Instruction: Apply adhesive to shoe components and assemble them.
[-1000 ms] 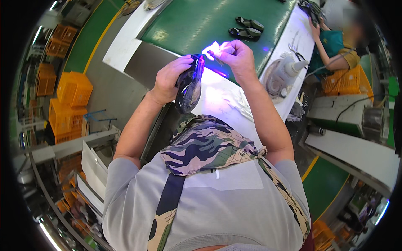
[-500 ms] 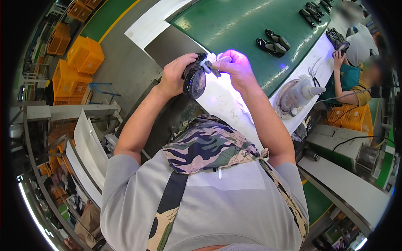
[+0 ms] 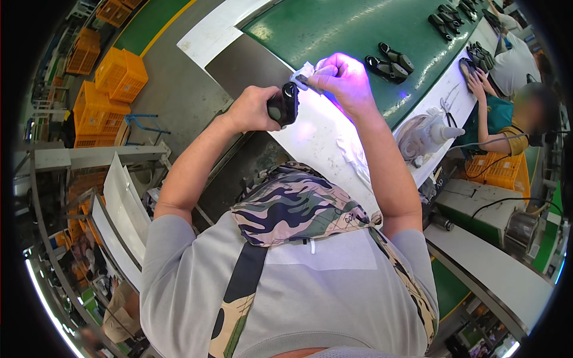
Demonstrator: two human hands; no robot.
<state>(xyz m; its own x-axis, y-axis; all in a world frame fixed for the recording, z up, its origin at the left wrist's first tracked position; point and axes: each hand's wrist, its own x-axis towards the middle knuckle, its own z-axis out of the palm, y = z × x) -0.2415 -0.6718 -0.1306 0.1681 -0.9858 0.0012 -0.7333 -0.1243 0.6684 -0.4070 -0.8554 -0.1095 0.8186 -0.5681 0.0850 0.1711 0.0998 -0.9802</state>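
A worker's left hand [image 3: 250,110] grips a dark shoe sole [image 3: 283,104] above the white bench [image 3: 322,149] while the right hand [image 3: 340,77] pinches a white cloth [image 3: 301,74] against it — wiping apparently mid-way; finished-looking pairs [image 3: 391,59] ride the green conveyor [image 3: 334,30] beyond.

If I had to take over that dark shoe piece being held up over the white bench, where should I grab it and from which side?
Probably the lower rounded end of the dark glossy shoe piece, coming from the person's left, much as the left hand wraps it. It stands roughly upright; its top edge is taken up by the right hand, which presses a small white cloth there, so that end is not free.
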